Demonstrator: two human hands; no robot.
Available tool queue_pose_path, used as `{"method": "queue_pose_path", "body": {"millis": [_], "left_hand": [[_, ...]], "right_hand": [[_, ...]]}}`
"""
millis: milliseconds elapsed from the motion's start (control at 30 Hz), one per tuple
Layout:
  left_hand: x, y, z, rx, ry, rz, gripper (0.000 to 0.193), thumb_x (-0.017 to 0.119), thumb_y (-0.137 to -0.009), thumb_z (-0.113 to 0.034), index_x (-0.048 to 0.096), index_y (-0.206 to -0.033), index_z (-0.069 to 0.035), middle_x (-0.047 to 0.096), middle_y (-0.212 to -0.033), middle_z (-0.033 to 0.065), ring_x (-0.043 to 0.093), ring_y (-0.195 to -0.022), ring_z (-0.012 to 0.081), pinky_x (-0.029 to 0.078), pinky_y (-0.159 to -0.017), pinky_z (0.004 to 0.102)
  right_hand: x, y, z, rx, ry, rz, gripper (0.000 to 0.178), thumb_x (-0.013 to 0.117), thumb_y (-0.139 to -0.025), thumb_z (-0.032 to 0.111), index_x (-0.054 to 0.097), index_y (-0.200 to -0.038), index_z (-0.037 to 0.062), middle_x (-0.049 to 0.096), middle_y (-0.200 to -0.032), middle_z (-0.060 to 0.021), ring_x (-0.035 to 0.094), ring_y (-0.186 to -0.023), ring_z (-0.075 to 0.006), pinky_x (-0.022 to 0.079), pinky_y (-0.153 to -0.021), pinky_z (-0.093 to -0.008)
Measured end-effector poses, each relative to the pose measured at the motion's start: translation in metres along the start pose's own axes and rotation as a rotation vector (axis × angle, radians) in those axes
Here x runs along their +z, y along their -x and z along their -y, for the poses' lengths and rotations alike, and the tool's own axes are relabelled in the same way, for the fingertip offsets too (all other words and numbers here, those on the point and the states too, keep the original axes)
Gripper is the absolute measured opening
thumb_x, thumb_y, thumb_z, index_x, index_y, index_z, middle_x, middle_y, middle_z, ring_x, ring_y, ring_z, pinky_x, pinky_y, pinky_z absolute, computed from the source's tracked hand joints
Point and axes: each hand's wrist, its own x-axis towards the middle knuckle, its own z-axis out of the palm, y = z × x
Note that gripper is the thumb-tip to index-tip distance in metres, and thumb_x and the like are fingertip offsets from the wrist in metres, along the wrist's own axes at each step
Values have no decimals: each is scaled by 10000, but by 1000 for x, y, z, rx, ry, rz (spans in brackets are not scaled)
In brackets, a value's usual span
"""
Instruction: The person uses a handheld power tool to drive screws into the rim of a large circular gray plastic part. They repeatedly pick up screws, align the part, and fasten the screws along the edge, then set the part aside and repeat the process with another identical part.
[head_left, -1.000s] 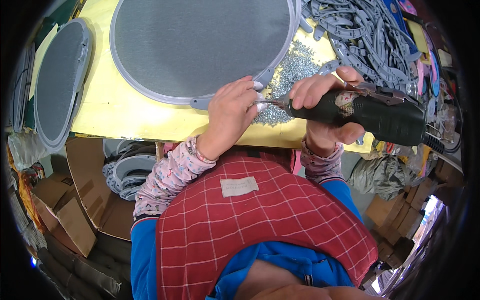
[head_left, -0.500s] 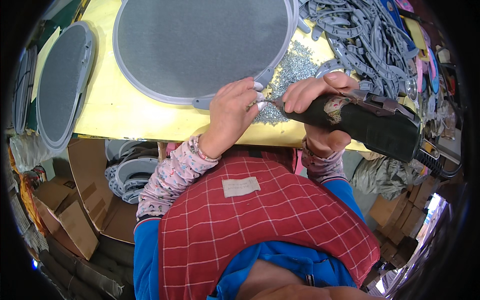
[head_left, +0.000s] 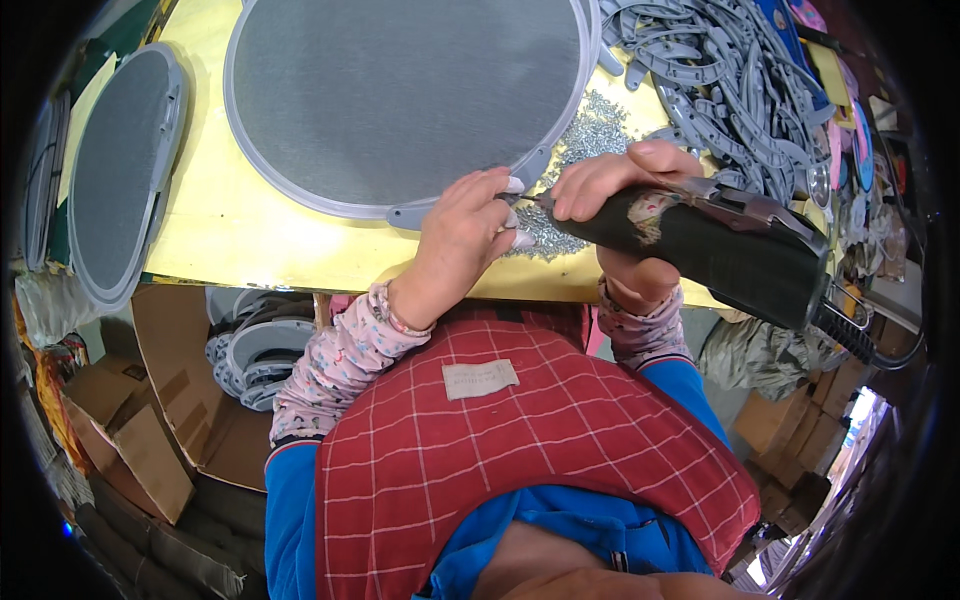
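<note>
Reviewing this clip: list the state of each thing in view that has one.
Large oval panel: lying on the table
Left hand: curled at the panel's near rim, grip unclear
Right hand: closed on the driver
Black driver: held, bit pointing left, running or not unclear
Screws: loose, scattered
Grey curved parts: heaped
Cardboard box: open

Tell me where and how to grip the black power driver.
Probably by the front of the thick, rounded body of the black power driver, from the right, fingers over the far side and thumb on the near side, as the right hand holds it. The thin bit points toward the left hand and the cord leaves the rear, so both ends are best avoided.
</note>
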Motion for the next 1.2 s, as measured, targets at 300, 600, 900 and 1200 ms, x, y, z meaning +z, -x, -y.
{"method": "queue_pose_path", "body": {"millis": [300, 600, 900, 1200], "left_hand": [[5, 5, 0, -43, 143, -127, 233, 765, -725, 29, 659, -933, 32, 663, -1131, 182, 641, -1095, 401, 509, -967, 478], [1, 1, -8, -77, 108, -103, 310, 780, -687, 53, 659, -971, 19, 684, -1092, 150, 665, -1117, 343, 512, -992, 445], [-8, 11, -12, 59, -164, -70, 452, 852, -648, -54, 677, -1064, -27, 678, -1129, 129, 636, -1137, 320, 433, -1076, 501], [-56, 22, 14, -117, -377, 49, 362, 830, -653, -117, 687, -985, -100, 642, -1024, 35, 612, -1032, 247, 449, -868, 400]], "right_hand": [[-8, -2, -24, 84, -211, 145, 773, 765, -899, 486, 415, -1386, -2, 656, -958, -140, 639, -907, -243, 529, -830, -390], [-14, -11, 4, -128, -286, 129, 889, 724, -869, 611, 377, -1426, 12, 642, -833, -128, 657, -742, -262, 562, -715, -445], [-1, -4, 0, -199, -156, 210, 909, 665, -861, 695, 356, -1378, 15, 615, -803, -111, 634, -640, -245, 549, -572, -401], [11, -3, 3, -205, -123, 140, 930, 662, -867, 683, 328, -1430, 22, 637, -852, -146, 651, -711, -286, 550, -684, -447]]}}
